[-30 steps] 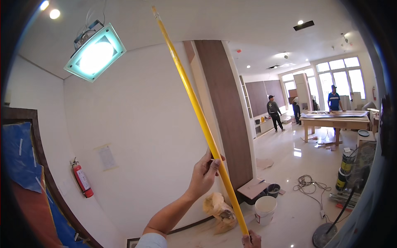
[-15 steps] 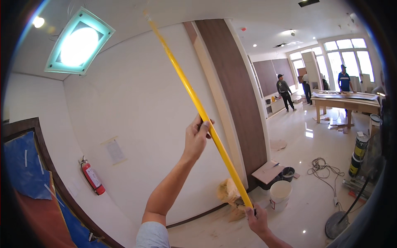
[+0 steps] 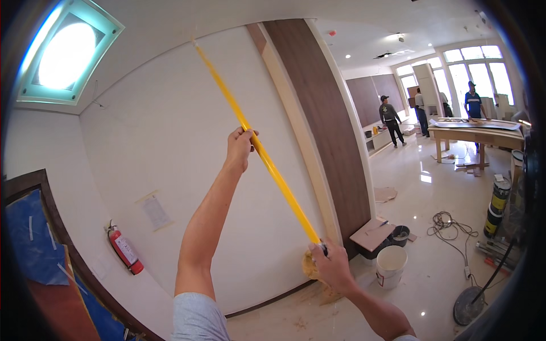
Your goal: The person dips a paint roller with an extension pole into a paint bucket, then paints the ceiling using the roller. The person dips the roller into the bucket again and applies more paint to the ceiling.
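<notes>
A long yellow pole (image 3: 278, 179) slants up and left to a pale tip beside the edge of the ceiling (image 3: 256, 14); whether it touches there I cannot tell. My left hand (image 3: 240, 146) is closed around the pole partway up, arm stretched out. My right hand (image 3: 329, 261) grips its lower end, partly covering a dark piece there. Behind the pole are a white wall (image 3: 142, 136) and a dark wood panel (image 3: 318, 119). A glowing square ceiling light (image 3: 66, 55) hangs at the upper left.
A fire extinguisher (image 3: 125, 247) and taped-over door (image 3: 31, 238) are left. A white bucket (image 3: 391, 267), paper bag (image 3: 311, 267), tangled cord (image 3: 449, 227) and stand base (image 3: 468, 306) are low right. Three or more people (image 3: 389, 119) stand around a wooden worktable (image 3: 472, 135) farther back.
Both hands have moved upward, the left also leftward, carrying the pole with them. More of my right forearm shows, and the pole's tip has shifted left and lower in the picture.
</notes>
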Action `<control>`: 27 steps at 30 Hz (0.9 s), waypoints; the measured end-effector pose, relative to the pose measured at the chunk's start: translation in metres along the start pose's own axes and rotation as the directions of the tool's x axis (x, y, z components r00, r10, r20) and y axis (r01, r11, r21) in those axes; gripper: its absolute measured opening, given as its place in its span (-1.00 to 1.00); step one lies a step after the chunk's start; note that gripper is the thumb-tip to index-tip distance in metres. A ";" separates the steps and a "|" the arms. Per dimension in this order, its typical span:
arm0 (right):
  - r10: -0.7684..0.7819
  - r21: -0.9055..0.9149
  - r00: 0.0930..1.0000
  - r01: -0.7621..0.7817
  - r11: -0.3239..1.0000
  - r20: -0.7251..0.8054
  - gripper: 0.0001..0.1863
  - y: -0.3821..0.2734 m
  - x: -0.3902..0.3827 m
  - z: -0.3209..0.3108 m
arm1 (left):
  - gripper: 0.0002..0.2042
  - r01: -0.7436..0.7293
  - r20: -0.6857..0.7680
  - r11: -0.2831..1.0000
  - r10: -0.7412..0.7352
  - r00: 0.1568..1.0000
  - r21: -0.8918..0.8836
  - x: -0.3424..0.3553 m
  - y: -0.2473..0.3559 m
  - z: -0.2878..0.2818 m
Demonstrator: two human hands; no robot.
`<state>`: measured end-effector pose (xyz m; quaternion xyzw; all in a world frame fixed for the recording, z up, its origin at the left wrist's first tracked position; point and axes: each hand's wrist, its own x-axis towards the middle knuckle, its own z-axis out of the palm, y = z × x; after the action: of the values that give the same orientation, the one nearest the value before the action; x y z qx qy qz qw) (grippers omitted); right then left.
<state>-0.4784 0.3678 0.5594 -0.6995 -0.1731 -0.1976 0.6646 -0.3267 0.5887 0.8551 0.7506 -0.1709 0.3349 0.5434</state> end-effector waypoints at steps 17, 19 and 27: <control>-0.094 -0.095 0.995 0.090 0.991 -0.033 -0.56 -0.031 0.062 0.033 | -0.80 0.038 -0.140 0.998 -0.046 0.989 -0.058 0.070 -0.005 -0.016; -0.077 -0.071 0.997 0.074 0.995 -0.027 -0.57 -0.030 0.055 0.027 | -0.80 0.035 -0.154 0.998 -0.044 0.987 -0.059 0.061 0.000 -0.012; -0.011 -0.082 0.999 0.007 0.997 -0.046 -0.58 0.027 -0.029 -0.023 | -0.82 -0.008 0.045 0.995 0.004 0.999 0.103 -0.046 0.022 0.023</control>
<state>-0.4907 0.3435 0.5226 -0.7206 -0.1525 -0.2239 0.6383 -0.3663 0.5549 0.8351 0.7845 -0.1676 0.3282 0.4989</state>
